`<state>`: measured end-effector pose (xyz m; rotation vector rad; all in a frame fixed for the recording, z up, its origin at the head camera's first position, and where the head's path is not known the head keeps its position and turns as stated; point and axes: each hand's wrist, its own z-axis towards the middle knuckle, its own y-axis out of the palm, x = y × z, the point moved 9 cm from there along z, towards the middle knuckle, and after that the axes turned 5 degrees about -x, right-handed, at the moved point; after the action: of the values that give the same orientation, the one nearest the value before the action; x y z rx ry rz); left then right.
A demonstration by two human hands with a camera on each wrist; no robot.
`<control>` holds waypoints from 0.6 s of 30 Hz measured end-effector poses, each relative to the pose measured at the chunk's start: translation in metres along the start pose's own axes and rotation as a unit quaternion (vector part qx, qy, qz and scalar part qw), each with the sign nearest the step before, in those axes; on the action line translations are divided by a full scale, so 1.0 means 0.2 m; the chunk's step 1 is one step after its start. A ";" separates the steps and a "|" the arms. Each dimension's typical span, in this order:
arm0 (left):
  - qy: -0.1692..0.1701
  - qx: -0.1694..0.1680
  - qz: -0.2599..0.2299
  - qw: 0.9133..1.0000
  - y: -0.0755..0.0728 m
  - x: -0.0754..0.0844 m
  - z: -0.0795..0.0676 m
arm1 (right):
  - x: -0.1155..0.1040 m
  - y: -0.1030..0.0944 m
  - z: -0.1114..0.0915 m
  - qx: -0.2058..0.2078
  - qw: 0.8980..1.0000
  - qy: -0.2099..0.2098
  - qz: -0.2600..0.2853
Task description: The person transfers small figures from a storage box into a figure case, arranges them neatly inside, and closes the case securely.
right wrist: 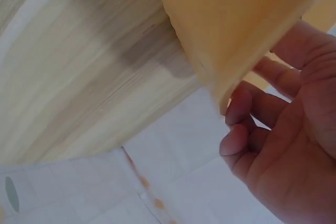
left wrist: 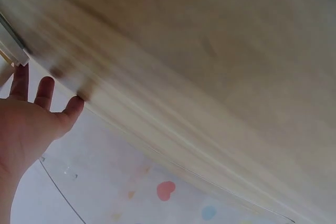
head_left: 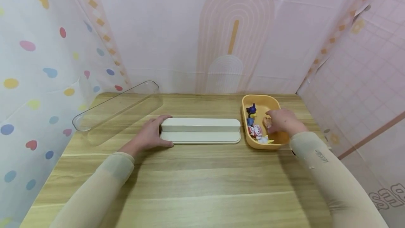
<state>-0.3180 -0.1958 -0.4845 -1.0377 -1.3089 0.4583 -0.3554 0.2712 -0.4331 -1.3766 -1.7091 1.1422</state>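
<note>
A cream two-step display stand (head_left: pixel 200 136) lies lengthwise on the table. My left hand (head_left: pixel 154 133) holds its left end, thumb at the front edge and fingers toward the back. In the left wrist view, a fingertip of the left hand (left wrist: pixel 26 129) touches the stand's corner (left wrist: pixel 11 45). To the right is an orange tray (head_left: pixel 261 97) with several small figurines along its left side, among them a red-and-white one (head_left: pixel 255 130) and a dark blue one (head_left: pixel 252 109). Reaching inside, my right hand (head_left: pixel 284 120) pinches a brownish figurine (head_left: pixel 267 122). The tray wall (right wrist: pixel 236 30) hides its thumb tip in the right wrist view.
A clear plastic cover (head_left: pixel 121 110) with a dark rim lies at the back left, angled. Patterned cloth (head_left: pixel 164 38) hangs behind the wooden table (head_left: pixel 202 185) and along both sides.
</note>
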 end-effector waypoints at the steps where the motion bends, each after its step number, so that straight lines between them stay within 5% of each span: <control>1: 0.002 0.002 0.004 1.000 0.00 0.01 0.00 | 0.00 0.00 0.00 0.004 1.000 -0.002 -0.004; 9: 0.006 -0.002 0.011 1.000 0.01 0.02 -0.02 | -0.03 0.00 0.01 0.064 0.996 -0.055 0.007; 14: 0.006 0.002 0.010 1.000 -0.01 0.00 -0.03 | -0.05 0.00 0.03 0.068 0.993 -0.077 0.061; 18: 0.004 -0.004 0.014 1.000 -0.01 -0.02 -0.04 | -0.07 0.02 0.07 0.068 0.994 -0.082 0.034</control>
<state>-0.3111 -0.2022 -0.4841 -1.0639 -1.2914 0.4700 -0.3636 0.2543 -0.4417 -1.2954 -1.6723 1.4186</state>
